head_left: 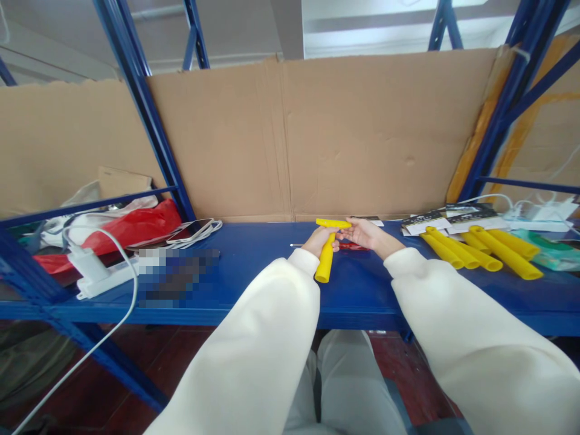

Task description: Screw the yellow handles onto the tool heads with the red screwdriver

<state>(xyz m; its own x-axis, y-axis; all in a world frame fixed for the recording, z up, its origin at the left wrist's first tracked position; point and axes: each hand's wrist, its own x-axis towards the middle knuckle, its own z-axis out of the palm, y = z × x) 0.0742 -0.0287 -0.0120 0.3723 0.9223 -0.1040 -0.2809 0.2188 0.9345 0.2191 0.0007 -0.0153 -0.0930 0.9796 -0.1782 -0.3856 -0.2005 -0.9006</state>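
Above the middle of the blue shelf top (254, 272), my left hand (318, 240) is wrapped round a yellow T-shaped piece (324, 264), its thick stem pointing down toward me and its crossbar on top. My right hand (362, 234) has its fingers closed at the right end of the crossbar; the fingertips are small and partly hidden. Behind the hands lies a red-handled screwdriver (353, 246), its thin shaft showing to the left. Several yellow tubes (512, 254) rest in a group at the right.
Black-and-white cards (426, 222) lie behind the tubes, beside a green packet (555, 251). At the left are a white power strip (106, 279), a red bag (136, 229) and a coiled white cable (199, 232). Cardboard (362, 139) stands along the back between blue posts.
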